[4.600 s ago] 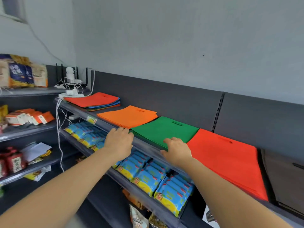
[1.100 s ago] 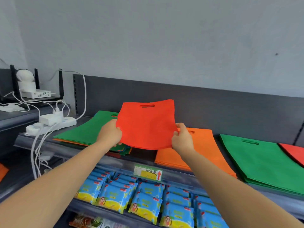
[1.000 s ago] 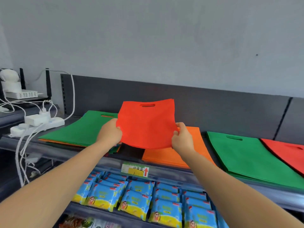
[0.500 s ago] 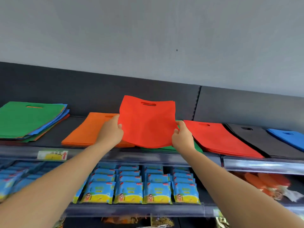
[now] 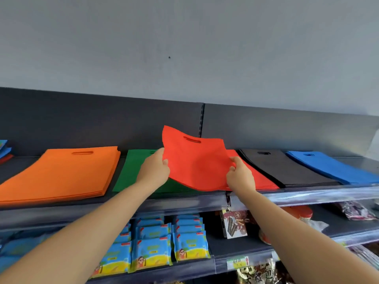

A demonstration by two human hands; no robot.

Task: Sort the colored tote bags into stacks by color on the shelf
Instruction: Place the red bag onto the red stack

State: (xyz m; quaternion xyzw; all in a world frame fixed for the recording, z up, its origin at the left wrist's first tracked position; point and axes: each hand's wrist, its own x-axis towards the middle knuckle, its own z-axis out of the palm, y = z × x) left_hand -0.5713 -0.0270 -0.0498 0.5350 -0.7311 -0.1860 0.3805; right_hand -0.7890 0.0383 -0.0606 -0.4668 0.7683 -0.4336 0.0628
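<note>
Grey wall (image 5: 184,48) rises behind a dark store shelf (image 5: 307,194), seen from above two bare forearms reaching forward. Both hands hold one red bag (image 5: 194,162) up off the shelf, tilted back, its cut-out handle at the top.

The left hand (image 5: 153,171) grips the bag's left edge, with the thumb on the front and the fingers hidden behind the cloth. The right hand (image 5: 240,175) pinches the lower right edge, its fingers curled round it.

The bag hangs in front of two stacks, covering the right part of the green stack (image 5: 133,169) and most of the red stack (image 5: 260,179). Whether its lower edge touches either cannot be told.

Flat stacks lie in a row on the shelf. From the left they are the orange stack (image 5: 61,173), green, red, the black stack (image 5: 276,167) and the blue stack (image 5: 328,167), which runs out of frame. At the far left a small pile (image 5: 5,152) of blue and red bags is mostly cut off.

The lower shelf holds upright rows of blue snack packets (image 5: 151,247) and a brown box (image 5: 234,223) beside them. Packets further right are too blurred to identify.
</note>
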